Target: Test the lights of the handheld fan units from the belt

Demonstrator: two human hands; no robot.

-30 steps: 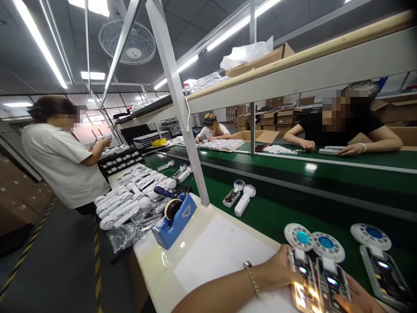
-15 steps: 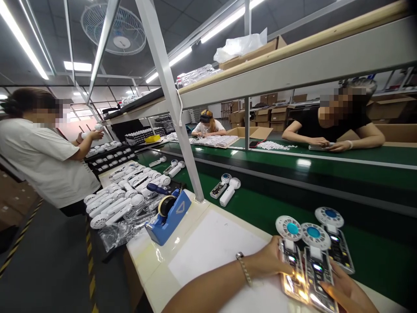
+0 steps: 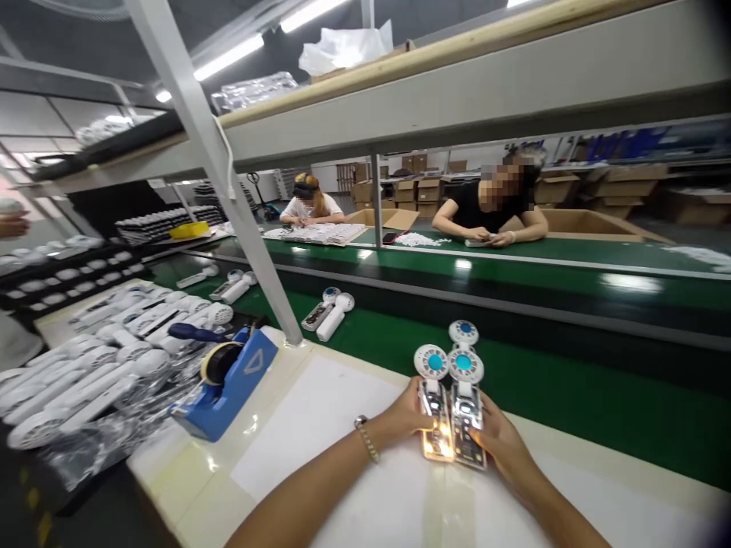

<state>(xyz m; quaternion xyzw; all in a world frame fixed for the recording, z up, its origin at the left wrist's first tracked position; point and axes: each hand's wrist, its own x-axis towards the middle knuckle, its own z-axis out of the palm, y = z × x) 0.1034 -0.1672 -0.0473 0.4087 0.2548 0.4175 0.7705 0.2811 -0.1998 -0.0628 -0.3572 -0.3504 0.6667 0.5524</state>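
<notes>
While pinching the glowing left fan (image 3: 432, 364) in the left hand (image 3: 406, 415) and the right fan (image 3: 466, 367) in the right hand (image 3: 505, 441), side by side above the near bench (image 3: 267, 392), best to grip by the casing edges, sparing exposed circuitry. At left, bearing a triangular mark (image 3: 253, 361) but no legible brand: blue tape dispenser (image 3: 233, 397).

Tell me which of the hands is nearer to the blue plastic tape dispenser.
Left. The left hand is to the right of the tape dispenser, across the flat white sheet; the right hand is farther off, beyond the left one.
</notes>
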